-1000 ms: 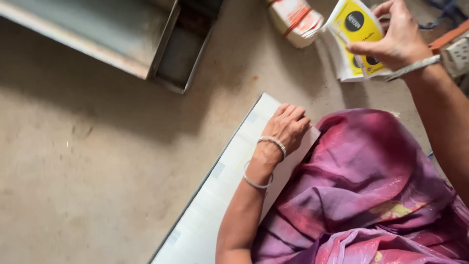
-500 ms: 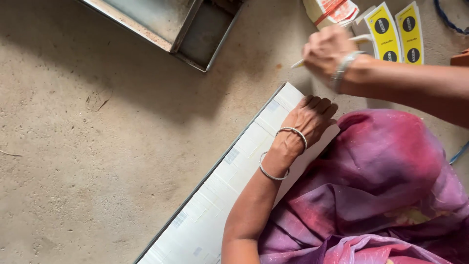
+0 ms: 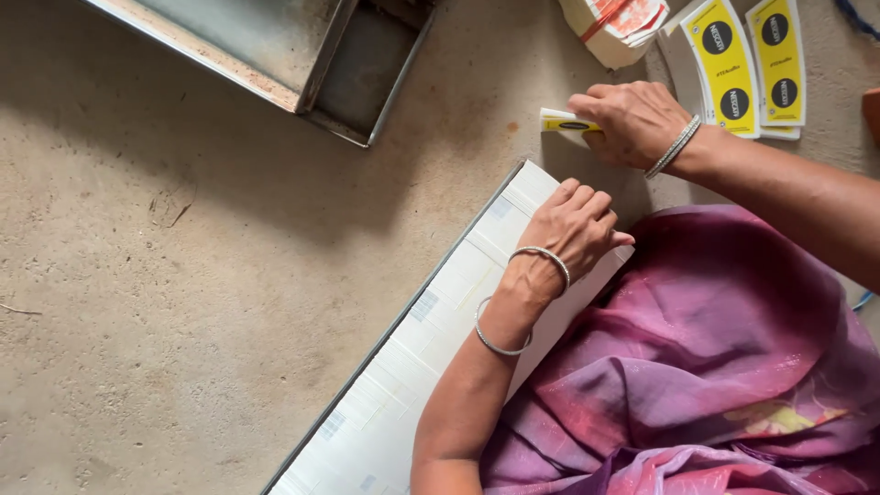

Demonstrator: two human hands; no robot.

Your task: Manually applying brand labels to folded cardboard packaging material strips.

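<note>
The left hand (image 3: 576, 229) is lying palm-down on the upper end of a long white board (image 3: 417, 367), its fingers resting close together and slightly curled, flat on the surface rather than clamped around anything. The board is running diagonally across the concrete floor (image 3: 165, 302) from 7 o'clock toward 1 o'clock, its right edge partly covered by purple cloth (image 3: 715, 367) draped over the person's lap. 2 thin metal bangles (image 3: 513, 302) are sitting on the left wrist. The right hand (image 3: 632, 119) is positioned just beyond the board's top end, at 1 o'clock from the left hand, with its fingers closed on a small folded yellow-and-white paper piece (image 3: 561, 121) (only the left tip is showing past the fingertips, so the rest of its shape cannot be told). That piece is being held low over the floor, near the board's upper corner but apart from it. A beaded bracelet (image 3: 674, 147) is circling the right wrist. At 1 o'clock from the right hand, a fan of flat yellow printed blanks (image 3: 747, 64) is lying on the floor, and a white-and-red stack (image 3: 612, 23) is sitting at 12 o'clock. A metal tray (image 3: 302, 55) is occupying the frame's top edge at 11 o'clock.
</note>
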